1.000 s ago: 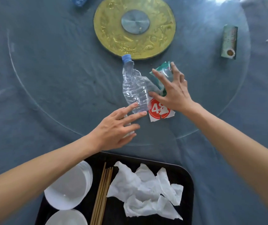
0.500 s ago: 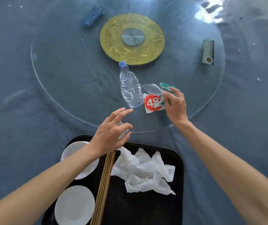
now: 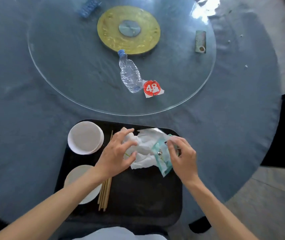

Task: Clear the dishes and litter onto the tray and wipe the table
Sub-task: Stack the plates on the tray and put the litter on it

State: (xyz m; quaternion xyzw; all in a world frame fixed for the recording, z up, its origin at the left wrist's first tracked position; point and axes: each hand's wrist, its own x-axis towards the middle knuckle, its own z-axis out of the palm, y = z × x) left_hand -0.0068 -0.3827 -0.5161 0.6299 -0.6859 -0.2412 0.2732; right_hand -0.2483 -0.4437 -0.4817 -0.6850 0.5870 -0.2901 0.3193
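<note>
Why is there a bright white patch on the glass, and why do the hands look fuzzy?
Head view: light glare bounces off the glass turntable; the left hand and right hand look slightly motion-blurred over the tray; the wide lens bends the edges.

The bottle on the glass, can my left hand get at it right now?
Probably yes: nothing stands between the left hand and the bottle, but the hand is on the tissues over the tray.

glossy glass turntable [image 3: 55, 70], crumpled paper napkins [image 3: 145, 146]
</note>
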